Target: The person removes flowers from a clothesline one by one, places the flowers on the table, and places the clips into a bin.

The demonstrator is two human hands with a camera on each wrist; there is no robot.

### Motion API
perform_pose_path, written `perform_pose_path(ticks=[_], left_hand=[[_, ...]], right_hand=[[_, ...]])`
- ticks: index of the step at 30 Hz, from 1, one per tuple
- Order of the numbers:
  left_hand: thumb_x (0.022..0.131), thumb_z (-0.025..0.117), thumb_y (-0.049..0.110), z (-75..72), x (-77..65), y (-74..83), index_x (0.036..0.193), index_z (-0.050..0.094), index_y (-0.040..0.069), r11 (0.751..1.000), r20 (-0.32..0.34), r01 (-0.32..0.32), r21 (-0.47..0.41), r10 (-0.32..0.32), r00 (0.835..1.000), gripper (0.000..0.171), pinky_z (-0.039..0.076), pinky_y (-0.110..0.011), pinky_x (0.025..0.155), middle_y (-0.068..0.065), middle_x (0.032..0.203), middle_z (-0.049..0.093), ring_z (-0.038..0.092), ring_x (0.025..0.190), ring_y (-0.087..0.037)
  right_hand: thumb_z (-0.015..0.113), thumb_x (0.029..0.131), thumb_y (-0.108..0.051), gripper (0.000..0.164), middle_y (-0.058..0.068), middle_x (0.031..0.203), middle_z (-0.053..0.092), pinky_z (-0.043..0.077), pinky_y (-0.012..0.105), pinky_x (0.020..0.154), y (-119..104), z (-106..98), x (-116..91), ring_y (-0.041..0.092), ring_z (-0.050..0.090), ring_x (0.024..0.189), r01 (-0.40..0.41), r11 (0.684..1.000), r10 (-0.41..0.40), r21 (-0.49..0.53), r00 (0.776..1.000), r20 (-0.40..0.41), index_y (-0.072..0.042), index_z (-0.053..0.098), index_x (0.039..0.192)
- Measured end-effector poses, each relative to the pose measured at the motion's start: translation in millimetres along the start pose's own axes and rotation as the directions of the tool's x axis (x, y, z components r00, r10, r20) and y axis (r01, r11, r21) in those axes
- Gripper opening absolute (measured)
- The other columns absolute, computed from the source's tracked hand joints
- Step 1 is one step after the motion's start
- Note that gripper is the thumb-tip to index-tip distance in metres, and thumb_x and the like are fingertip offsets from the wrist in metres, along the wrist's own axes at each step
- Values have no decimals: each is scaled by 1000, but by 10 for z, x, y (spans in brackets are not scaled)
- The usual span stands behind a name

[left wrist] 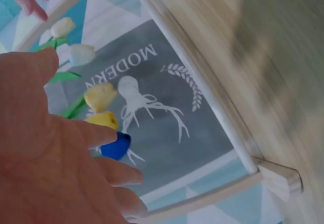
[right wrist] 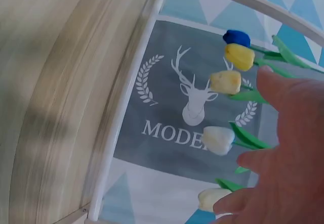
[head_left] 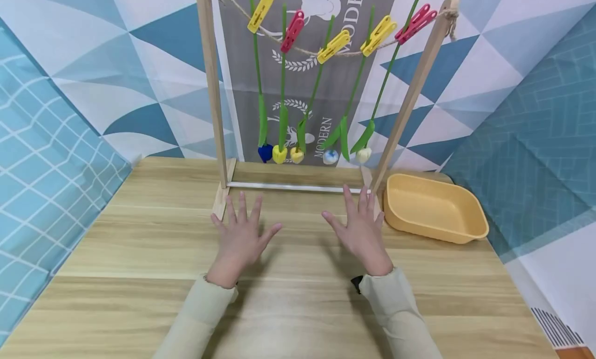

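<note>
Both hands hover above the table with fingers spread and hold nothing: the left hand (head_left: 238, 239) by the rack's left foot, the right hand (head_left: 360, 234) by its right foot. Behind them stands a wooden rack (head_left: 213, 85) with a rope (head_left: 304, 51) strung across its top. From the rope, artificial tulips hang head down on green stems: a blue tulip (head_left: 265, 152), a yellow tulip (head_left: 279, 154), a pale yellow tulip (head_left: 297, 155), a white-and-blue tulip (head_left: 330, 156) and a cream tulip (head_left: 363, 154). Yellow clothespins (head_left: 262, 10) and red clothespins (head_left: 293, 31) pin the stems.
A yellow plastic basin (head_left: 435, 206) sits right of the rack on the wooden table (head_left: 298, 307). A white rod (head_left: 298, 187) joins the rack's feet low down. Patterned cloth (head_left: 153, 64) covers the wall behind, with blue cloth along the left side.
</note>
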State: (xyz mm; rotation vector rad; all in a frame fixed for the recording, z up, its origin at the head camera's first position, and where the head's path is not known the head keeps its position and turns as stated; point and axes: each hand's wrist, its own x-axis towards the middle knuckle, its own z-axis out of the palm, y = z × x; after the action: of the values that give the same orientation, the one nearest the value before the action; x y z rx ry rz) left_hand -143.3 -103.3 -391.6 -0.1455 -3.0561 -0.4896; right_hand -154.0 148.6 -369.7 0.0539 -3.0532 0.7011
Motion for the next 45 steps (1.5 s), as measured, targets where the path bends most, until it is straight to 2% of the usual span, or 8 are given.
perform_pose_path(ticks=[5, 8, 16, 21, 25, 33, 38, 45], left_hand=[[89, 38, 65, -34, 25, -111, 149, 20, 10, 1000, -27, -2, -6, 2, 1000, 83, 4, -79, 98, -28, 153, 12, 3, 139, -53], [91, 38, 63, -70, 38, -184, 148, 22, 6, 999, -33, 14, -49, -15, 999, 82, 3, -78, 98, -28, 152, 13, 3, 139, -52], [92, 37, 60, -148, 90, -379, 145, 26, 0, 988, -58, 41, -146, -49, 997, 81, 11, -75, 101, -29, 150, 21, 10, 138, -52], [94, 44, 51, -193, 153, -529, 139, 33, -8, 975, -169, 6, -224, -45, 985, 74, 31, -67, 98, -32, 140, 35, 31, 130, -49], [94, 48, 45, -257, 256, -634, 137, 33, -11, 940, -212, -15, -341, -61, 975, 72, 34, -61, 100, -34, 136, 39, 37, 125, -49], [93, 44, 50, -566, 547, -771, 144, 24, -1, 838, -161, 74, -540, -189, 969, 75, 32, -57, 105, -27, 144, 34, 34, 131, -45], [88, 47, 60, -639, 763, -799, 145, 26, 5, 780, -141, 102, -618, -237, 961, 82, 34, -54, 105, -22, 144, 37, 38, 131, -41], [84, 53, 61, -595, 1010, -802, 145, 27, 8, 753, -142, 94, -651, -243, 960, 85, 38, -52, 103, -21, 142, 40, 41, 129, -38]], right_hand=[[52, 90, -53, 78, 28, 153, 6, 25, 64, 106, 112, -62, 24, 44, 13, 141, 72, 994, -61, 81, 990, -127, -11, 21, 149], [57, 90, -43, 72, 30, 151, 17, 30, 61, 105, 187, -106, 50, 45, 24, 138, 98, 983, -67, 156, 978, -195, -5, 29, 145], [59, 91, -27, 56, 22, 135, 46, 42, 52, 96, 422, -258, 155, 37, 48, 120, 88, 934, 40, 347, 938, -345, -2, 40, 137], [56, 92, -26, 53, 20, 134, 46, 46, 51, 91, 526, -387, 243, 37, 50, 117, 46, 919, 101, 392, 933, -345, -3, 41, 137], [54, 93, -28, 54, 20, 137, 45, 44, 50, 96, 578, -547, 321, 36, 48, 121, 3, 908, 149, 420, 933, -328, -5, 39, 139], [52, 93, -35, 60, 19, 141, 40, 40, 49, 102, 642, -850, 627, 34, 44, 128, -55, 874, 207, 483, 941, -269, -10, 31, 143], [54, 91, -43, 70, 17, 145, 35, 38, 49, 104, 677, -936, 812, 32, 39, 132, -81, 847, 219, 525, 954, -206, -12, 26, 146], [56, 87, -51, 81, 18, 146, 34, 37, 49, 106, 686, -958, 1035, 31, 39, 133, -79, 823, 199, 562, 967, -156, -13, 19, 149]])
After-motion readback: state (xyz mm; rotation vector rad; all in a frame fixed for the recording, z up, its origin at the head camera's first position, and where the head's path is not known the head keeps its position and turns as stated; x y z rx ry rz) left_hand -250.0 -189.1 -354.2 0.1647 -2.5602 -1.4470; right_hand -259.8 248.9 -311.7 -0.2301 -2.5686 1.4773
